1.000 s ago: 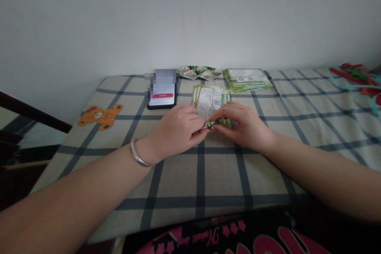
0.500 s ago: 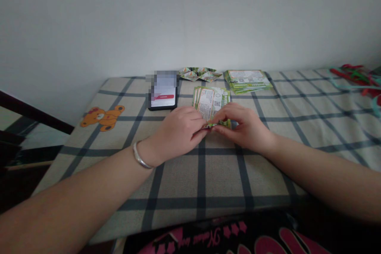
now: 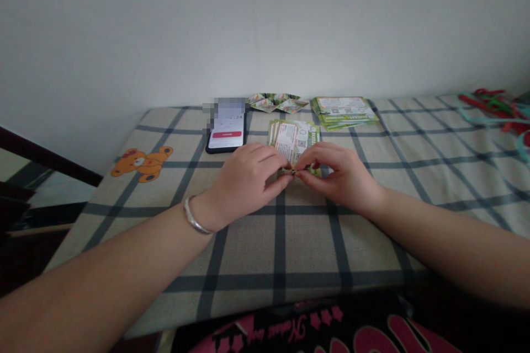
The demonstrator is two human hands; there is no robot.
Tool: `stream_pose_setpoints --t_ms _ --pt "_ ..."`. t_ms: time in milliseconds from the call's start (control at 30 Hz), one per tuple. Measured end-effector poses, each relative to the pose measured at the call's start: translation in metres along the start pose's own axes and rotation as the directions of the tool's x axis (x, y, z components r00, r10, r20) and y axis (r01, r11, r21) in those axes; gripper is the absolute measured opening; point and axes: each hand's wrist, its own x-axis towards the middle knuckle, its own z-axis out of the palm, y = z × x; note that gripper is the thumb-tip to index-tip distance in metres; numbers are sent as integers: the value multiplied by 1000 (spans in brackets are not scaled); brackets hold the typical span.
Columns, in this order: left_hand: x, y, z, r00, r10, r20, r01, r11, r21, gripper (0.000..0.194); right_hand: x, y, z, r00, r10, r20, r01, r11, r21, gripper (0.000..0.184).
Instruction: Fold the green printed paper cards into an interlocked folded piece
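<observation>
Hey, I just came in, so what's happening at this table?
Someone's left hand and right hand share a fingertip grip on a small folded paper, mostly hidden from view. Just beyond it lies a fanned pile of printed papers, with a second pile farther back to the right. Folded pieces sit near the wall, beside a lit phone, on a checked tablecloth.

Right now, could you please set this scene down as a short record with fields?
Left hand: the left hand pinches a small paper piece
Right hand: the right hand pinches the same piece, fingertips close to the left's
Piece detail: mostly hidden by fingers
Beyond hands: spread cards, partly covered
Back row: phone, screen lit; folded pieces; card stack
Far left: orange bear
Left wrist: silver bracelet
Surface: checked cloth
</observation>
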Motion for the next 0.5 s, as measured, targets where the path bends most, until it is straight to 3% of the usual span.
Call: stream_pose_setpoints --t_ms 167,500 --pt "-2 3 -2 994 5 -113 -16 995 -96 7 -1 2 1 999 24 26 -25 1000 17 5" --pt "-1 6 -3 998 7 -69 -16 991 -130 7 -3 -3 0 995 15 99 -8 997 -71 6"
